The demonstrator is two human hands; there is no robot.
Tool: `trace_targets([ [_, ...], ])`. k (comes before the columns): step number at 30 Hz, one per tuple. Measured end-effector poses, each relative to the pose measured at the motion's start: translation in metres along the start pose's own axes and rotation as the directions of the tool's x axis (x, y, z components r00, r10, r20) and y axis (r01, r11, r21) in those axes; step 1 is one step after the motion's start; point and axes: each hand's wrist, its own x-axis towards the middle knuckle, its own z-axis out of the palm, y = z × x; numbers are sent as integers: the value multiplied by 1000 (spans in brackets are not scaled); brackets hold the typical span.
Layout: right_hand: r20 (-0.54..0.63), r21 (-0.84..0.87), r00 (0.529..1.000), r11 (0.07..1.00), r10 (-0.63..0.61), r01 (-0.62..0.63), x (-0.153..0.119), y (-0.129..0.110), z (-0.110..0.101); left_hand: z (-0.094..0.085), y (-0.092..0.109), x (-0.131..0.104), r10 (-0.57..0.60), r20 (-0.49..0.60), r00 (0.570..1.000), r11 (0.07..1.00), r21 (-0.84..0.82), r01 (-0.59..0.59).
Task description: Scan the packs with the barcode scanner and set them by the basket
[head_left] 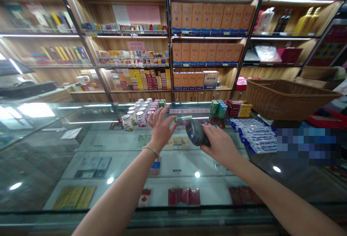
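My left hand (162, 127) pinches one end of a small green-and-white stick-shaped pack (184, 118), its other fingers raised and spread. What kind of goods the pack contains I cannot make out. A dark grey handheld barcode scanner (195, 133) is gripped in my right hand (218, 142). The scanner's head, with a blue light on it, is close beside the pack. Both hands are above the glass counter (121, 163). Behind my left hand stand white-lidded small jars (132, 116) in rows.
Green and blue small cylinders (222, 109), stacked red and yellow packets (238, 108) and blue-white packaged toothbrushes (256, 134) lie to the right. A wicker basket (290, 98) stands behind them. Shelves of orange boxes (196, 17) line the back.
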Motion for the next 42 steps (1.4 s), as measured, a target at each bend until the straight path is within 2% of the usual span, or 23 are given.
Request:
trace_targets([
  [6,-16,-101,996,992,-84,82,-1,2,21,2,-2,-1,-12,1,1000,1000,-11,12],
  [15,27,-91,996,992,-84,86,-3,-2,29,1,-2,-1,-2,-1,1000,1000,-1,2],
  [28,153,-74,983,990,-104,117,-4,-7,27,-1,-1,0,-17,13,1000,1000,-20,17],
  [42,310,4,947,996,-86,89,-3,-9,12,-6,4,2,-35,16,999,998,-59,36],
])
